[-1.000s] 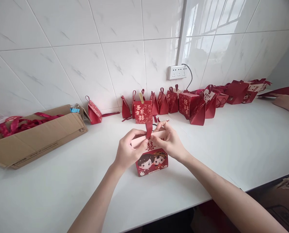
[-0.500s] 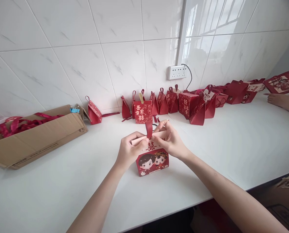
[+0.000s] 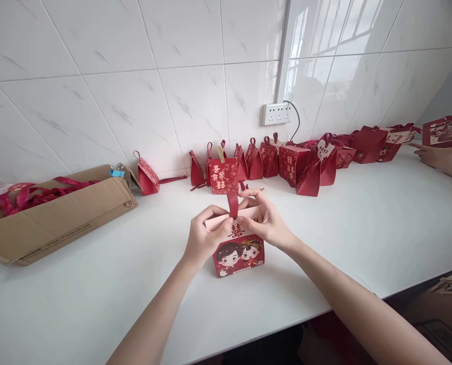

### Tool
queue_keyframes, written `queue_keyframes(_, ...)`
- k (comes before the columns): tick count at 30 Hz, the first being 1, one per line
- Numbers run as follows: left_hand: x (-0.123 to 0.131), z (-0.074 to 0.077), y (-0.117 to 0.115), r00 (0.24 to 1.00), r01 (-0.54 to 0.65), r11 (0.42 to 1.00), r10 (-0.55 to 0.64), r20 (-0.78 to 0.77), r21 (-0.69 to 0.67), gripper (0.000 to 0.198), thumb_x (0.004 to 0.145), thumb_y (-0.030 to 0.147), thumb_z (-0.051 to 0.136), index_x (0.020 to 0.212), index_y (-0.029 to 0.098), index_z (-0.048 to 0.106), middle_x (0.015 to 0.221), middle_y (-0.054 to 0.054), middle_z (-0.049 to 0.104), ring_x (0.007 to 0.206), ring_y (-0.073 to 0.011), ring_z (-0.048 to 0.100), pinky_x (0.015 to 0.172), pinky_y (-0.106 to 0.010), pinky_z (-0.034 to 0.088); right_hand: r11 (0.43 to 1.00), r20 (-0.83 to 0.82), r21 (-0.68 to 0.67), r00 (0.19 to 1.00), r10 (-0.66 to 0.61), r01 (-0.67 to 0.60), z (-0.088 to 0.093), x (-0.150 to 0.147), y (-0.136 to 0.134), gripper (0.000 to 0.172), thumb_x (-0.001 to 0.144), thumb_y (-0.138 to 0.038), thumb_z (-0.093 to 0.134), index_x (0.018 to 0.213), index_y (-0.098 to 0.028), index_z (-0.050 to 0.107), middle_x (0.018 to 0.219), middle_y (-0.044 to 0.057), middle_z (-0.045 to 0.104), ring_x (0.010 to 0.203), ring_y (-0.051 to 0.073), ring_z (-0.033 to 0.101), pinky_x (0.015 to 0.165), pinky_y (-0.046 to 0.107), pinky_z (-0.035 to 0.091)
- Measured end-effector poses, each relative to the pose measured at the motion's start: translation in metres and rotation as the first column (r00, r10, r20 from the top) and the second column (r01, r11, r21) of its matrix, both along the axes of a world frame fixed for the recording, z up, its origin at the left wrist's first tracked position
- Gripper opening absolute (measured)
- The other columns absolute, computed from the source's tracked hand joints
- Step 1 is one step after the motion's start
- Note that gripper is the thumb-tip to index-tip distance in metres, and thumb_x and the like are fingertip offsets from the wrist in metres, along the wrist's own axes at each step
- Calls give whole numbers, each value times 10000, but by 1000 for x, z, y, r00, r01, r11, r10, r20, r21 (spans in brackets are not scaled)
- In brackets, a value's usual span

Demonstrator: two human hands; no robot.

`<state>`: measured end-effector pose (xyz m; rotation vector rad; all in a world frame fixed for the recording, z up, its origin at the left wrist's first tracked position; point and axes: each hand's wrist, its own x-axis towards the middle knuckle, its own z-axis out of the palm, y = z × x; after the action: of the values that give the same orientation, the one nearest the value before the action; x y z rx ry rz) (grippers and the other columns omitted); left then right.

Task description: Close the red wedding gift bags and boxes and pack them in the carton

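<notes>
A red and pink gift box (image 3: 240, 256) with two cartoon faces stands upright on the white table in front of me. My left hand (image 3: 208, 234) grips the left side of its top, thumb on the near face. On the right side of the top, my right hand (image 3: 267, 219) pinches the edge with its thumb near the middle. Between the two thumbs a dark red ribbon loop (image 3: 232, 205) sticks up from the box. My fingers behind the top are partly hidden.
Several red boxes with loops line the tiled wall, one (image 3: 224, 175) just behind mine. An open cardboard box (image 3: 70, 218) of red ribbons lies left. At far right another person's hand (image 3: 437, 156) touches a red box (image 3: 445, 131). A power strip (image 3: 276, 114) is on the wall.
My right index finger has shifted slightly at the box top; both hands keep their hold. At far right, the other person's red box has turned and moved slightly right.
</notes>
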<state>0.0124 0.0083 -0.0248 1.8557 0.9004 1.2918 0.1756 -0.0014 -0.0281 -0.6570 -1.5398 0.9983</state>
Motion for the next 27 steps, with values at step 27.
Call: queue_keyframes(27,-34,-10,33,901,270,725,-422,-99,-634,519,771,547,571,1153,197,592,1090,-89,661,985,-271,608,834,-376,478,889,291,-457,938,187,-36,-10,36,29,336,789,-438,602,950,-145,639,965,79,695,831,211,655,672,298,524)
